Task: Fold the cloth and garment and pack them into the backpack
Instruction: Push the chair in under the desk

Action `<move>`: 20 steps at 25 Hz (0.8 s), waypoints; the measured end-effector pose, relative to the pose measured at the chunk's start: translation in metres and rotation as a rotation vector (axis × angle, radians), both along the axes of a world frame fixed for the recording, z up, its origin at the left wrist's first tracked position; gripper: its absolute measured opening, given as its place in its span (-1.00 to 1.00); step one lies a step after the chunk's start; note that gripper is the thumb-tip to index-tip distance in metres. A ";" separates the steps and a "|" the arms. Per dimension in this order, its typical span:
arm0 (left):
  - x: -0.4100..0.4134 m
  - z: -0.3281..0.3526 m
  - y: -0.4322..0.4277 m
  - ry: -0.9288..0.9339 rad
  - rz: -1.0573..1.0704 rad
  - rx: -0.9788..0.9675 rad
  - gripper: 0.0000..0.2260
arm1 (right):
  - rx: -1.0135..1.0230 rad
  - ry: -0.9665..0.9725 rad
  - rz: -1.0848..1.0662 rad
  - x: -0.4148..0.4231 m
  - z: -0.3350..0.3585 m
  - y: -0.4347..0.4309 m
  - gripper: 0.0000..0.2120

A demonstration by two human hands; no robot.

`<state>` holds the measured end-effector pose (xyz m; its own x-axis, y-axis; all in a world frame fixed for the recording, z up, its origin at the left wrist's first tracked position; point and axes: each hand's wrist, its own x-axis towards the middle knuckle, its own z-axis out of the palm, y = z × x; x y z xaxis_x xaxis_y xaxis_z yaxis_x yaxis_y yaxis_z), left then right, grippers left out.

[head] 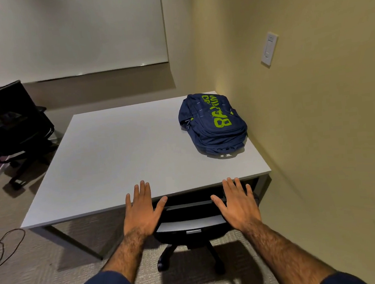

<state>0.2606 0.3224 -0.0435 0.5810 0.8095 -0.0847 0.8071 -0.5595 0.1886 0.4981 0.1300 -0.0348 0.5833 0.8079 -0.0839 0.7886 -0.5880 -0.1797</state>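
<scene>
A navy backpack (213, 122) with lime-green lettering lies flat at the far right corner of a grey table (119, 152), close to the wall. Its zips look closed. No cloth or garment shows anywhere in view. My left hand (141, 210) is stretched out flat, palm down, fingers spread, over the table's near edge. My right hand (238, 203) is held the same way, palm down and spread, just in front of the near edge. Both hands hold nothing.
A black office chair (191, 230) is tucked under the table's near side, below my hands. Another black chair (11, 132) stands at the left. Cables (1, 248) trail on the carpet at the left. A yellow wall with a switch (269, 49) runs along the right.
</scene>
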 end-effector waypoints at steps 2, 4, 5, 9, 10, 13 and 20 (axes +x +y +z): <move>0.000 0.000 -0.001 -0.013 0.000 -0.003 -0.18 | -0.003 -0.008 0.007 0.002 0.000 0.000 -0.15; 0.001 -0.001 -0.004 -0.030 0.004 -0.004 -0.16 | -0.001 -0.014 0.009 0.006 0.000 -0.001 -0.15; 0.002 -0.002 -0.005 -0.036 0.006 -0.003 -0.15 | 0.002 -0.014 0.010 0.008 0.000 -0.001 -0.15; 0.006 -0.003 -0.007 -0.042 0.020 -0.007 -0.12 | -0.005 -0.019 0.021 0.014 -0.001 -0.001 -0.14; 0.006 -0.003 -0.007 -0.042 0.021 -0.007 -0.12 | -0.011 -0.022 0.023 0.014 -0.001 0.000 -0.14; 0.006 -0.003 -0.005 -0.027 0.016 -0.007 -0.13 | -0.025 -0.024 0.022 0.015 -0.001 0.003 -0.12; 0.010 -0.003 0.004 -0.010 0.009 0.006 -0.13 | -0.033 -0.024 0.010 0.017 -0.003 0.010 -0.10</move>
<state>0.2701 0.3267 -0.0463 0.5747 0.8150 -0.0741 0.8101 -0.5536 0.1931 0.5147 0.1405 -0.0382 0.5776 0.8106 -0.0965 0.7982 -0.5856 -0.1412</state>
